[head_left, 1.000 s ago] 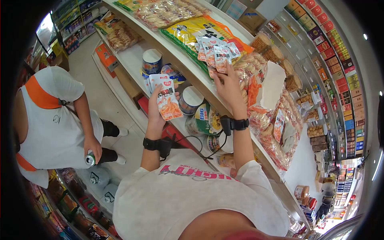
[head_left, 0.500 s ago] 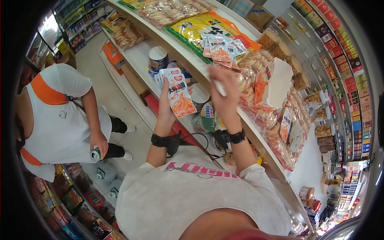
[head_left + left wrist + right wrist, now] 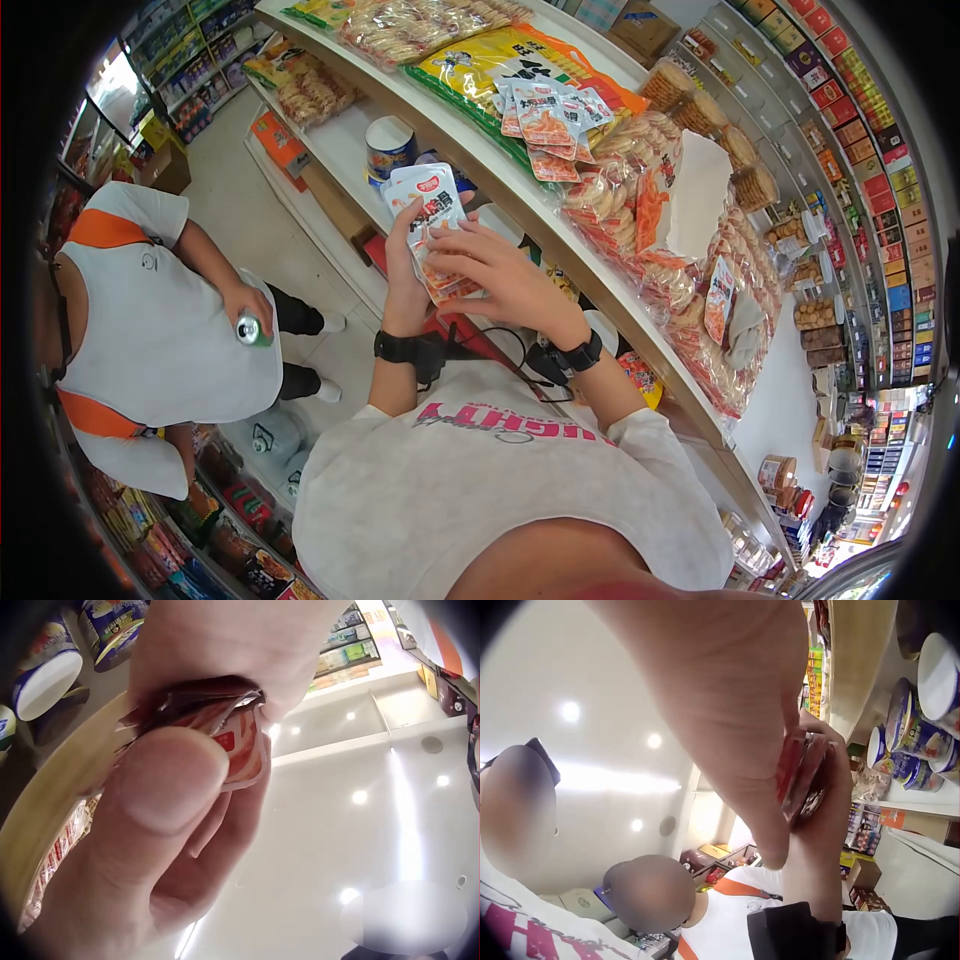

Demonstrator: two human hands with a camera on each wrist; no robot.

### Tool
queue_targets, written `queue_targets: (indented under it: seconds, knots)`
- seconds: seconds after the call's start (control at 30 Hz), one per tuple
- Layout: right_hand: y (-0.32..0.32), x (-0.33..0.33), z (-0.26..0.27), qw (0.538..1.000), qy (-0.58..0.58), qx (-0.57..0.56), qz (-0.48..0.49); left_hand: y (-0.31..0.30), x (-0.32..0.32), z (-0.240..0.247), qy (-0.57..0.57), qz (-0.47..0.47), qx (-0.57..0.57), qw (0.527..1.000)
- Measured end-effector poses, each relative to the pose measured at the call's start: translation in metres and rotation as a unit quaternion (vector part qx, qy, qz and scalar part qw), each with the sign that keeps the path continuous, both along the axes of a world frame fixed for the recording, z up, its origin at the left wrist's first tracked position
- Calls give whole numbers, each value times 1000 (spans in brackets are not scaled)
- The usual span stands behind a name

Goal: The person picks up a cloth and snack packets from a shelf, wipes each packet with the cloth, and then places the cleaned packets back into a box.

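Observation:
In the head view my left hand [image 3: 403, 285] grips a small stack of white-and-orange snack packets [image 3: 428, 190], upright in front of my chest. Across the front of that stack lie the bent fingers of my right hand [image 3: 510, 280]; whether they pinch a packet is hidden. The left wrist view shows a thumb [image 3: 172, 780] against the packet edges [image 3: 244, 750]. From the right wrist, the packets [image 3: 806, 776] sit between both hands. A loose pile of similar packets [image 3: 548, 115] rests on a yellow bag [image 3: 470, 75] on the upper shelf.
Bagged round crackers [image 3: 620, 190] and a torn white card [image 3: 695, 200] lie along the shelf, with one packet [image 3: 718, 300] on them. Tubs [image 3: 390, 145] stand on the lower shelf. At the left, a person [image 3: 170, 330] holds a can [image 3: 250, 328].
My right hand has left the pile on the shelf and come down to the stack in my left hand. The person at the left has shifted, and another arm hangs lower there.

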State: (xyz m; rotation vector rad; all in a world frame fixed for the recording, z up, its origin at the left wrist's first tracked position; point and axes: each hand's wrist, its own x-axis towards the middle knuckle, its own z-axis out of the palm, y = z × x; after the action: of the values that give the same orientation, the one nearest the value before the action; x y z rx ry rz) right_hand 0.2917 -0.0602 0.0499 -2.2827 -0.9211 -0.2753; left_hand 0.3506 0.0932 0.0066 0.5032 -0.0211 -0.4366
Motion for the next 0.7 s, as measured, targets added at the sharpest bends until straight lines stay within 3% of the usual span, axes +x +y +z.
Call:
queue_targets:
  seconds: [0.1, 0.3, 0.4, 0.5, 0.6, 0.7]
  knots:
    - [-4, 4, -4, 999, -44, 15, -27, -7, 1, -8, 3, -45, -48, 998]
    - [-10, 8, 8, 998, -25, 57, -32, -6, 2, -25, 1, -3, 19, 1000]
    - [-39, 40, 1, 972, -50, 112, -201, -2, 12, -41, 38, -9, 27, 999]
    - [-76, 83, -12, 924, -193, -55, -324, -5, 10, -33, 61, 50, 81, 994]
    - [-93, 93, -25, 909, -153, -154, -357, -3, 13, -43, 45, 13, 71, 996]
    - [-97, 99, -44, 904, -171, -144, -365, -2, 13, -46, 35, 9, 79, 996]
